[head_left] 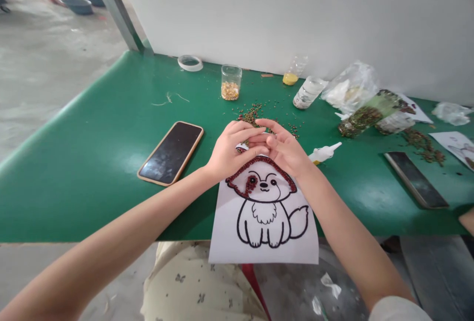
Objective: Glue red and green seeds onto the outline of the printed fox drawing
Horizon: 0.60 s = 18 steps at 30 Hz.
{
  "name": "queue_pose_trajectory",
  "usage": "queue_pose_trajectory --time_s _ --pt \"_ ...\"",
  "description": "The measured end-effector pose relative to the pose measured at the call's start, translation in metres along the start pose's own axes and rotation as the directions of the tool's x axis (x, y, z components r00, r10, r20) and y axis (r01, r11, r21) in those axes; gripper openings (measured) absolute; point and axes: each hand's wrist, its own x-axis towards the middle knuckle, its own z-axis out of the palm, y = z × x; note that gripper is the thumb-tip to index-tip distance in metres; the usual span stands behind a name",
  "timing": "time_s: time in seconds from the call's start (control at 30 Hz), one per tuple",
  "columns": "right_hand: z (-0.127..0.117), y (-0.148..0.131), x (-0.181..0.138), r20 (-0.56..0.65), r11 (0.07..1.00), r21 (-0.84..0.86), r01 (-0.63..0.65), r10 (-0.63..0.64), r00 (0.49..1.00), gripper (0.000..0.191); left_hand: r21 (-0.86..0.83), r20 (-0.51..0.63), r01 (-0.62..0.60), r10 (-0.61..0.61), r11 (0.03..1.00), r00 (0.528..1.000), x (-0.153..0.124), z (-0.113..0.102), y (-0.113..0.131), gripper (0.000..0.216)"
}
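A white sheet (225, 232) with a black-outlined cartoon animal lies at the table's front edge, its lower part hanging past it. Dark red seeds (243, 177) cover a band round the animal's head and a patch at one eye. Above the sheet's top, my left hand (237, 145) has its fingers stretched out toward my right hand (287, 150). The right palm is turned partly up, its fingers loosely curved and apart, meeting the left fingertips. I see nothing held in either hand, though the fingers overlap. Just behind them lies a loose pile of brownish-green seeds (254, 112).
A phone (171, 153) lies on the left, another phone (415, 179) on the right. Behind stand a cup of corn kernels (230, 84) and a clear container (309, 92). A glue bottle (326, 153), a seed-filled bottle (365, 116) and plastic bags (351, 86) lie to the right.
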Motion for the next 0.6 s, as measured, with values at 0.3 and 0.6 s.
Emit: queue_pose_trajectory --time_s 0.3,0.6 --pt "0.005 0.005 0.002 -0.011 0.996 0.076 0.034 -0.033 0.999 0.043 -0.015 -0.039 -0.013 0.013 1.000 0.999 0.001 -0.004 0.009 0.015" --pt "-0.003 0.005 0.002 0.081 0.985 0.109 -0.133 0.125 0.989 0.033 0.111 0.159 -0.105 0.087 0.988 0.983 -0.001 -0.006 -0.005 0.025"
